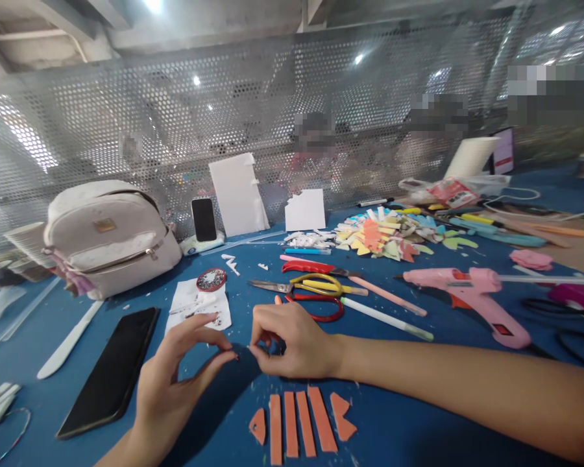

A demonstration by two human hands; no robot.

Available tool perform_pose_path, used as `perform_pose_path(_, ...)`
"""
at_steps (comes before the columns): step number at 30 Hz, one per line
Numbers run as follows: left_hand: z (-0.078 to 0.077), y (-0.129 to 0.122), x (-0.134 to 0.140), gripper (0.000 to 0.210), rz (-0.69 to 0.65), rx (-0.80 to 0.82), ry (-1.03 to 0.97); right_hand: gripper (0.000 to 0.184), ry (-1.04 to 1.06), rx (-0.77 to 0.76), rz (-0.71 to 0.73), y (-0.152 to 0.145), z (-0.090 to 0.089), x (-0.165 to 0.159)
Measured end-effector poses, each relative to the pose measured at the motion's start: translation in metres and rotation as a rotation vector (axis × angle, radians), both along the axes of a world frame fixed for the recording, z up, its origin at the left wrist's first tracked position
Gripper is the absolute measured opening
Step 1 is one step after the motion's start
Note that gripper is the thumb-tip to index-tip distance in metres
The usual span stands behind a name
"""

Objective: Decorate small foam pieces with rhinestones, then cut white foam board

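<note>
My left hand (189, 366) is raised over the blue table, thumb and fingers apart. A tiny dark red bit (237, 357) clings to its thumb tip. Just to the right, my right hand (292, 340) is curled with its fingertips drawn together; whatever they pinch is hidden or too small to name. Below both hands lie flat orange pieces: a head-like piece with an eye dot (257, 427), several strips (291, 425) and a notched tail-like piece (343, 417). Behind my left hand, a round patterned tin (211, 280) sits on white paper (180, 299) with small bits.
Scissors (316, 285), a red-handled cutter (309, 266) and pens (388, 319) lie behind my right hand. A pink glue gun (472, 295) is at right, coloured scraps (384, 230) at the back. Leftward are a phone (111, 373), a white knife (71, 340) and a backpack (107, 233).
</note>
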State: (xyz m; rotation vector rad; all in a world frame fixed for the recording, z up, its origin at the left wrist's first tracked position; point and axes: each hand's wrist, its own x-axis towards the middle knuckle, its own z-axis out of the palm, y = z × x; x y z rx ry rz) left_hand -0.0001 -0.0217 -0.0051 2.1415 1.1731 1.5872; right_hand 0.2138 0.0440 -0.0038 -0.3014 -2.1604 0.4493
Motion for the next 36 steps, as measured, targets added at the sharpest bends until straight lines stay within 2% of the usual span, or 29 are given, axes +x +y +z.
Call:
perform_pose_path(15,0.0018,-0.0001,-0.0007,0.046,0.032,0.022,0.065,0.010,-0.031,-0.008,-0.009,0.0008,-0.0008,-0.0001)
perform_pose_path(30,-0.0056,-0.0008,-0.0074,0.049,0.054,0.010,0.114,0.008,-0.013,0.014,0.014,0.0013,-0.0014,-0.0001)
perform_pose_path(36,-0.0020,0.0003,-0.0050,0.039,0.106,0.103,0.217,0.008,-0.029,0.042,0.016,0.0012,-0.0015,0.0001)
